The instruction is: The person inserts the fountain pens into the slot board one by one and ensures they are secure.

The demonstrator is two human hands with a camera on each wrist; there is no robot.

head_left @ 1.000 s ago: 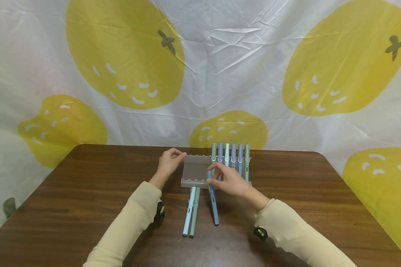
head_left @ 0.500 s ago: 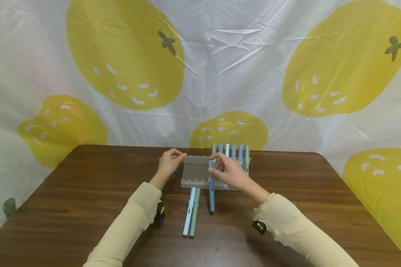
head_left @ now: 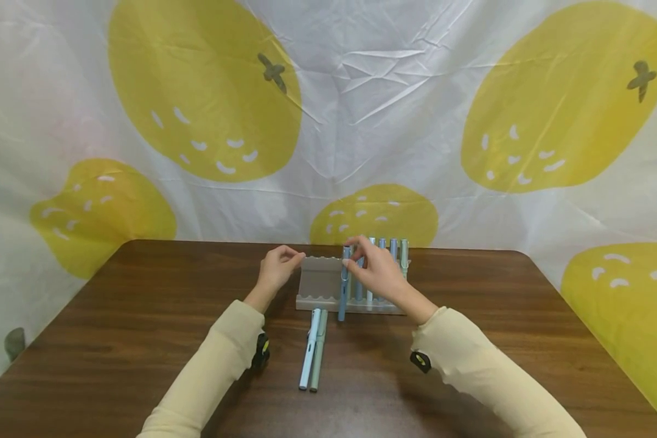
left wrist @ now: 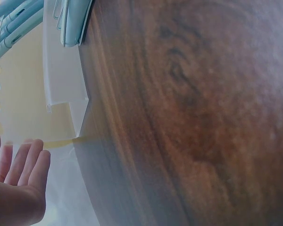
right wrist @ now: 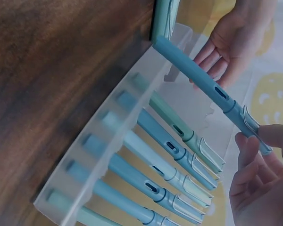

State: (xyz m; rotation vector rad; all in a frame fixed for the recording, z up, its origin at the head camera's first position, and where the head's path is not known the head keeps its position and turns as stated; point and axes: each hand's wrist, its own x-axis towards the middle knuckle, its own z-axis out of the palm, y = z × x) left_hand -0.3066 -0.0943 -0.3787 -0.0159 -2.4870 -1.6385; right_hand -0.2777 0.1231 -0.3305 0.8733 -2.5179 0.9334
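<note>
Six pens (right wrist: 146, 153) are borne in a translucent, scalloped rack (head_left: 313, 303); one blue pen (right wrist: 200, 80) is pinched by the right hand's grip (head_left: 378, 275); the left hand's grip (head_left: 276, 269) cannot be determined.

Two pens (head_left: 310, 350) lie on the table (head_left: 159, 316) before the rack (head_left: 310, 302) holding six pens (right wrist: 148, 155).

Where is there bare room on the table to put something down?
Bare table lies left of the left sleeve and right of the right sleeve. Crowded: the right part of the rack, by pens and the right hand; two loose pens lie before it.
</note>
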